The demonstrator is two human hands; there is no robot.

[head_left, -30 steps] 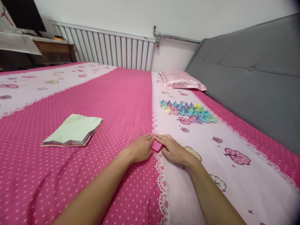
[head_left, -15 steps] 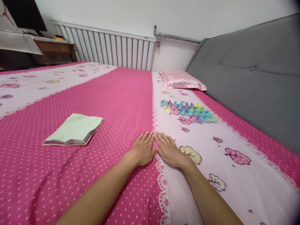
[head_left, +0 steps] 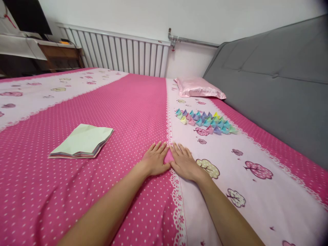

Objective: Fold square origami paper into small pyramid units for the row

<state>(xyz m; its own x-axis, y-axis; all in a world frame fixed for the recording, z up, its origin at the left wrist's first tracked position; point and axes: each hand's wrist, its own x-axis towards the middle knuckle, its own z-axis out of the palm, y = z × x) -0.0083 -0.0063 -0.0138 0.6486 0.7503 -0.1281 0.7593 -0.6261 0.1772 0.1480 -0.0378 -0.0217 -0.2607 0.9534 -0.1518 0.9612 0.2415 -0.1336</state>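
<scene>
My left hand (head_left: 156, 159) lies flat on the dotted pink part of the bedsheet (head_left: 123, 102), fingers slightly spread. Beside it my right hand (head_left: 183, 161) rests flat across the lace-print border and the pale stripe. The thumbs nearly meet. A small plain pink patch (head_left: 168, 157) shows between the hands; I cannot tell whether it is paper or cloth. To the left sits a stack of coloured paper sheets (head_left: 83, 138), pale green on top. Several small folded paper boats (head_left: 205, 121) in mixed colours stand in rows beyond my right hand.
A shiny pink pillow (head_left: 200, 88) lies at the far right, near the grey padded headboard (head_left: 271, 71). Behind the bed are a white radiator (head_left: 115, 48) and a metal pipe (head_left: 197, 41). At the far left a black monitor (head_left: 27, 15) stands on a desk (head_left: 60, 54).
The fingers of both hands have spread slightly, and the plain pink patch between them shows a little more. The paper stack and paper boats stay in place.
</scene>
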